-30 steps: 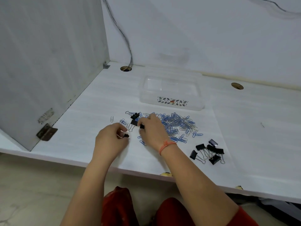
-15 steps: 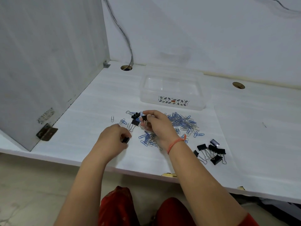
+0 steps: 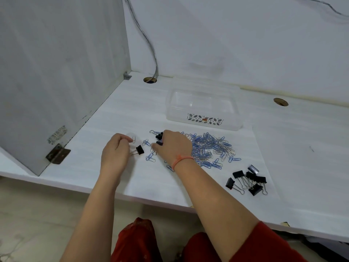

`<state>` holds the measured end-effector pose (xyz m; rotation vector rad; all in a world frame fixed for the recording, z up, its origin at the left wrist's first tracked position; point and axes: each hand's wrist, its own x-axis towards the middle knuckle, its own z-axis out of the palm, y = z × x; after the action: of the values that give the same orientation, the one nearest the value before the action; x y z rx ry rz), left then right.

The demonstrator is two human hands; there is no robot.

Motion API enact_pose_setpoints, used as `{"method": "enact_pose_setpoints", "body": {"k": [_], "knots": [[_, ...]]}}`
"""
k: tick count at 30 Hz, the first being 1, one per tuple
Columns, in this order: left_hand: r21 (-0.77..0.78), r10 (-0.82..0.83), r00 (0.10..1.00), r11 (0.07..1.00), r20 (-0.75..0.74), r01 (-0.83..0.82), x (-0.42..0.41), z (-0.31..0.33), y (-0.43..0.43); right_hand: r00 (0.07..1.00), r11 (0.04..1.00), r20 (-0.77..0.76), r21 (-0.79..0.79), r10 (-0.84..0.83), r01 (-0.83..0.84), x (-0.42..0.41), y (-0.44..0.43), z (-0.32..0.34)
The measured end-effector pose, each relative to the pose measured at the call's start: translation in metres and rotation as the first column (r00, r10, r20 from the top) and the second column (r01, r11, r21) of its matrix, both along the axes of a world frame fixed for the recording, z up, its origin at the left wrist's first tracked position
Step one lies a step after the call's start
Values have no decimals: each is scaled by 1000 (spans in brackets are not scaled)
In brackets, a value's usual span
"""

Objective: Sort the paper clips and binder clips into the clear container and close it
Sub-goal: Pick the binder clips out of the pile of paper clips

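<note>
A clear container with a leaf pattern stands open at the back of the white desk; its clear lid seems to lie just behind it. A heap of blue and silver paper clips is spread in front of it. My right hand curls over two black binder clips at the heap's left end, gripping one. My left hand pinches a lone silver paper clip. A black binder clip lies by its thumb. Several more binder clips sit at the front right.
A grey partition panel with a rusty hinge walls off the left. A cable drops into a desk hole; a second hole is at the back right. The desk's front edge runs just behind my forearms.
My left hand set its binder clip down and reached forward to the lone silver paper clip. My right hand came back down from its lift onto the black binder clips.
</note>
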<state>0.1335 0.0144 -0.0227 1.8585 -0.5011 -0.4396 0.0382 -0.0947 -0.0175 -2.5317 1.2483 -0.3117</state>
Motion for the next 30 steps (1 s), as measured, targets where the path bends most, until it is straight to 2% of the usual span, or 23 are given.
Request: {"method": "enact_pose_setpoints", "body": {"k": [2, 4, 6, 8, 12, 14, 15, 17, 18, 19, 20, 21, 22, 23, 24, 26, 27, 28, 29, 30], "knots": [[152, -48, 987, 988, 152, 24, 6, -5, -3, 1000, 999, -9, -43, 4, -4, 4, 2, -2], [320, -172, 944, 944, 283, 76, 10, -9, -6, 1000, 998, -7, -59, 3, -4, 5, 4, 0], [394, -268, 914, 909, 304, 136, 13, -12, -8, 999, 997, -27, -75, 24, -26, 5, 5, 3], [401, -302, 896, 902, 326, 158, 13, -15, -9, 996, 993, -61, -102, 61, -67, 4, 6, 5], [347, -254, 919, 927, 303, 141, 12, -15, -10, 990, 981, -109, -161, 91, -108, 2, 12, 2], [255, -179, 949, 961, 259, 111, 11, -14, -8, 993, 989, -86, -118, 83, -93, 2, 14, 1], [165, -121, 974, 982, 191, 89, 10, -13, -6, 996, 996, -51, -42, 71, -73, 0, 14, 4], [-51, -29, 999, 998, -45, 26, 7, -9, -4, 993, 970, 121, 241, -12, -18, -6, 7, 8], [-117, -21, 988, 993, -156, 3, 6, -5, -5, 961, 892, 249, 453, -121, -5, -11, 1, 10], [-152, -33, 968, 988, -249, -5, 5, -2, -7, 892, 756, 355, 654, -280, -23, -17, -5, 11], [-188, -54, 939, 982, -340, -11, 4, 1, -10, 797, 581, 404, 809, -450, -83, -23, -11, 11], [-236, -77, 896, 971, -437, -31, 2, 4, -14, 687, 403, 415, 895, -597, -190, -30, -14, 11], [-293, -109, 833, 954, -542, -65, 0, 8, -17, 594, 259, 398, 915, -699, -308, -36, -18, 12], [-348, -149, 753, 931, -640, -111, -2, 11, -21, 524, 166, 375, 900, -765, -403, -40, -21, 12], [-388, -190, 673, 909, -715, -155, -4, 14, -24, 473, 115, 354, 879, -807, -462, -44, -24, 13], [-409, -236, 588, 895, -774, -179, -7, 21, -33, 402, 115, 339, 866, -851, -487, -50, -29, 17], [-398, -236, 610, 906, -756, -142, -9, 23, -39, 394, 166, 358, 881, -847, -443, -51, -33, 18], [-367, -223, 688, 928, -690, -67, -9, 24, -46, 422, 257, 396, 901, -815, -349, -52, -37, 19], [-306, -206, 800, 952, -564, 30, -8, 23, -52, 497, 401, 448, 893, -743, -204, -53, -41, 18], [-219, -210, 897, 967, -389, 132, -6, 21, -57, 602, 571, 480, 819, -637, -49, -53, -43, 16]]}}
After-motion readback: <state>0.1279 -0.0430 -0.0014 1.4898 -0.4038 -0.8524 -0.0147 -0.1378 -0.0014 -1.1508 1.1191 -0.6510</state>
